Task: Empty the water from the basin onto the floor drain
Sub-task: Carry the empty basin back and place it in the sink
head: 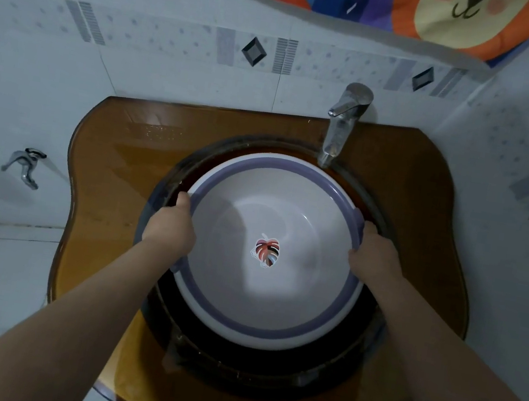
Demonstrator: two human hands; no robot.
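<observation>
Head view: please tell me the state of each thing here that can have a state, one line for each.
Basin: sits in the sink bowl, held at both sides of its rim; water hard to tell.
Left hand: grip closed on the basin's rim.
Right hand: grip closed on the basin's rim.
Sink faucet: no water running.
Wall tap: no water running.

white tiled walls (177, 82), amber glass vanity (117, 156)

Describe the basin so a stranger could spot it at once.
Find the amber counter against the tiled wall, with a chrome tap at the back. The basin sits in its dark round sink. It is white with a purple rim band and a leaf sticker inside.
</observation>
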